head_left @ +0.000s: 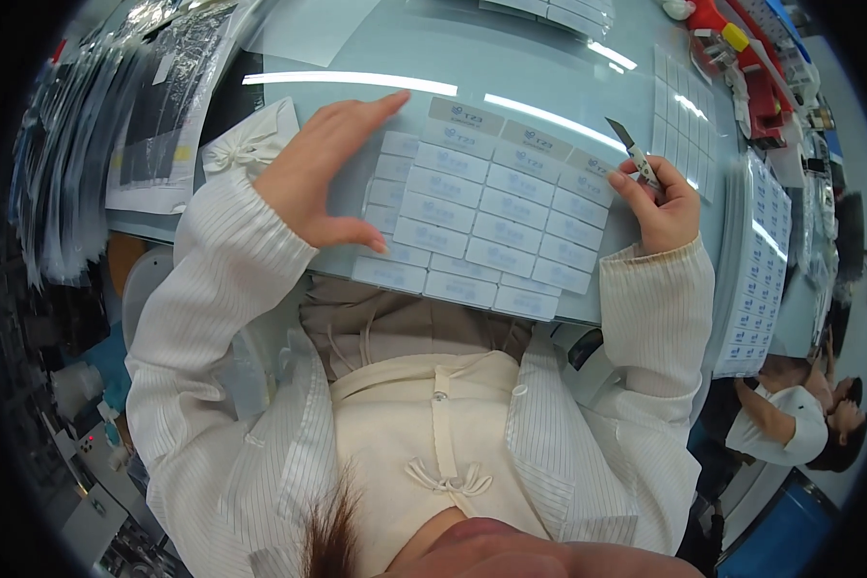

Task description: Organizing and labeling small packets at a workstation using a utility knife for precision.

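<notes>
A sheet of pale, blue-printed rectangular labels [518,219] lies slightly tilted on the glass-like tabletop in front of me. It overlaps a second label sheet [391,273], whose left and near edges stick out from under it. My left hand [329,173] is open beside the sheets' left side, thumb and fingers spread wide, holding nothing. At the top sheet's far right corner, my right hand [663,204] is closed around a craft knife [636,156]. Its dark pointed blade is directed away from me, up and to the left. Whether the blade touches anything I cannot tell.
More label sheets are stacked at the right [756,279]; another sheet [684,125] lies behind my right hand. Plastic-sleeved sheets [72,164] crowd the left side. A red tool [766,111] stands far right. Another person [785,424] is further off at the right.
</notes>
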`<move>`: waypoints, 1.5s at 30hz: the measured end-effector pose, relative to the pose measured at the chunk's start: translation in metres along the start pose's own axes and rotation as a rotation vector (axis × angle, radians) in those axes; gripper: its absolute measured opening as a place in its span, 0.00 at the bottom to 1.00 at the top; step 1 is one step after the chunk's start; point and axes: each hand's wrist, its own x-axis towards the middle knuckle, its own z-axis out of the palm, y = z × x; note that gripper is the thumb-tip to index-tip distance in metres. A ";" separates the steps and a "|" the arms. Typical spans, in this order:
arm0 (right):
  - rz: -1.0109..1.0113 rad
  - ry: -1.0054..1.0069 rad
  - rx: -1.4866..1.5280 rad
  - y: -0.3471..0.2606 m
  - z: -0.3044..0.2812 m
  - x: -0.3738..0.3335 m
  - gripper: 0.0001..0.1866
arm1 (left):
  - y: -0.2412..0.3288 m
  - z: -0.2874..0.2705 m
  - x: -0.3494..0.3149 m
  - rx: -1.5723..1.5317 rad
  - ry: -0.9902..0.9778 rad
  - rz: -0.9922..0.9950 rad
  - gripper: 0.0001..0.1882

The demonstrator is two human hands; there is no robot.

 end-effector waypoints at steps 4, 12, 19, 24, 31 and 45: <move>-0.007 0.009 0.055 0.009 -0.004 0.006 0.09 | -0.001 0.001 0.008 -0.055 -0.058 -0.058 0.64; 0.036 0.055 0.463 0.021 -0.025 0.012 0.09 | 0.003 0.000 0.015 -0.129 -0.002 -0.052 0.53; 0.000 0.069 0.904 0.022 -0.042 0.013 0.08 | -0.011 -0.006 0.018 -0.630 0.049 -0.242 0.32; -0.004 0.042 0.924 0.017 -0.054 0.014 0.06 | -0.044 -0.035 0.032 -0.631 0.274 -0.146 0.21; 0.123 0.085 0.982 0.012 -0.050 0.015 0.06 | -0.055 -0.044 0.034 -0.549 0.254 -0.410 0.18; -0.031 0.211 0.901 0.018 -0.065 0.013 0.08 | 0.033 -0.179 0.039 -0.039 -0.496 0.018 0.09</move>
